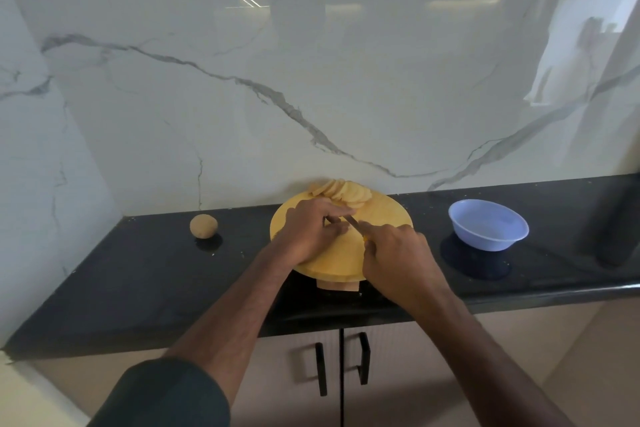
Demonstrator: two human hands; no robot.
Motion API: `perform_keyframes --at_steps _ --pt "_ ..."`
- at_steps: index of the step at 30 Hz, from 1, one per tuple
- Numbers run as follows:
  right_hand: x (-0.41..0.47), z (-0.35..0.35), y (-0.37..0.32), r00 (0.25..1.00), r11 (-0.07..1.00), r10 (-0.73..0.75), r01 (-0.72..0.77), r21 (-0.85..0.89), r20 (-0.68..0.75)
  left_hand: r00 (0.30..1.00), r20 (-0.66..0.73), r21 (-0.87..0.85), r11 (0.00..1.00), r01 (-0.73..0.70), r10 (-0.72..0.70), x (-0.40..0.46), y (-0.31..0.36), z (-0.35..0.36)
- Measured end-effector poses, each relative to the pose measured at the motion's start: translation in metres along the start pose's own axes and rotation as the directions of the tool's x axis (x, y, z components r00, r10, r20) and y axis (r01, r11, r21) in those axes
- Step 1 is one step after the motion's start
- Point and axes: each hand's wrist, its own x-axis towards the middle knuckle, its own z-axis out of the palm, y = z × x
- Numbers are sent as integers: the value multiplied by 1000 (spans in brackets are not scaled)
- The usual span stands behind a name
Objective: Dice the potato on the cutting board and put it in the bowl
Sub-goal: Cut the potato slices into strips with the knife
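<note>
A round yellow cutting board [384,215] lies on the black counter. Several round potato slices [343,193] are fanned along its far edge. My left hand [311,230] is curled over a potato piece at the board's middle, which it mostly hides. My right hand [398,260] grips a yellow-handled knife [354,221], its blade pointing left against the left fingers. An empty pale blue bowl [488,224] stands to the right of the board.
A whole unpeeled potato [203,226] sits on the counter [138,270] left of the board. A marble wall rises right behind the board. A dark object [620,218] stands at the far right. Cabinet doors with black handles [341,364] are below the counter's front edge.
</note>
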Motion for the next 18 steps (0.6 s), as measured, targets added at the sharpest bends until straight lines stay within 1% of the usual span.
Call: perform_keyframes --at_steps 6,11,18 --pt "3 13 -1 999 999 31 -30 -45 21 1000 2 5 1000 14 -14 1 1 1" --pt "-4 12 2 999 996 29 -25 -90 44 999 15 22 999 29 -29 -3 8 -2" --pt "-23 2 -3 996 997 35 -29 -66 88 998 62 117 993 -10 3 -6 14 -3"
